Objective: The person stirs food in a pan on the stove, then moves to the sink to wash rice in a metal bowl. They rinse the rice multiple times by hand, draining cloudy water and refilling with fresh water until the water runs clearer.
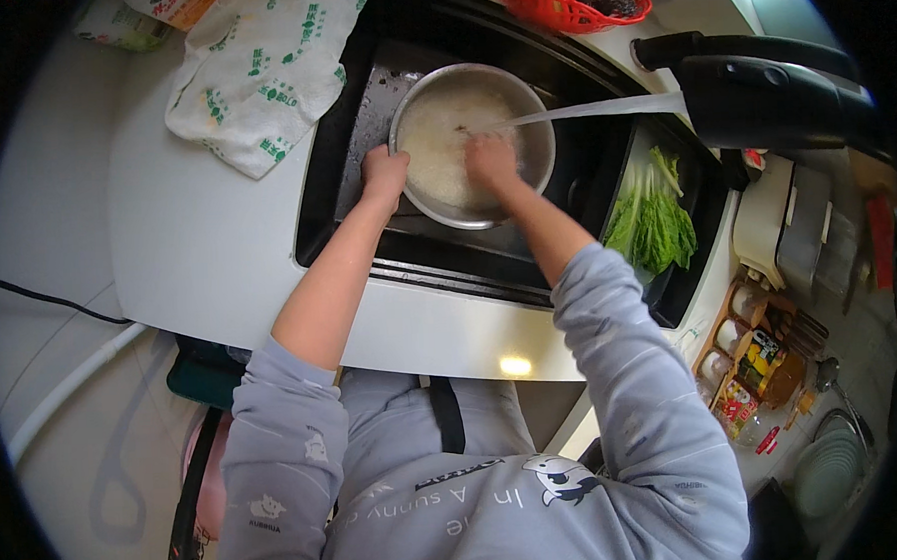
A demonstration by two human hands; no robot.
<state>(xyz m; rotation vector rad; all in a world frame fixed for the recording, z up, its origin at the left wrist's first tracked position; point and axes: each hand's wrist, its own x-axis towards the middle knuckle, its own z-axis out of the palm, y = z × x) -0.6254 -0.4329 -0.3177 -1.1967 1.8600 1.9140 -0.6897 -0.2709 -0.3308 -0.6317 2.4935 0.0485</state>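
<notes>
A round metal bowl (544, 152) with cloudy water and pale grains, apparently rice, rests in a black sink (447, 254). My left hand (385, 176) grips the bowl's left rim, thumb on the edge. At the bowl's right side, my right hand (490, 160) is down in the cloudy liquid; its fingers are hidden, so what they hold cannot be seen. From a black faucet (756, 101) at the upper right, a stream of water (591, 111) runs into the bowl beside that hand.
Leafy greens (652, 218) lie in the sink's right compartment. A white cloth with green print (259, 78) drapes over the sink's left back edge. Behind stands a red plastic basket (557, 12). Seasoning jars and bottles (760, 364) and stacked plates (828, 466) are at the right.
</notes>
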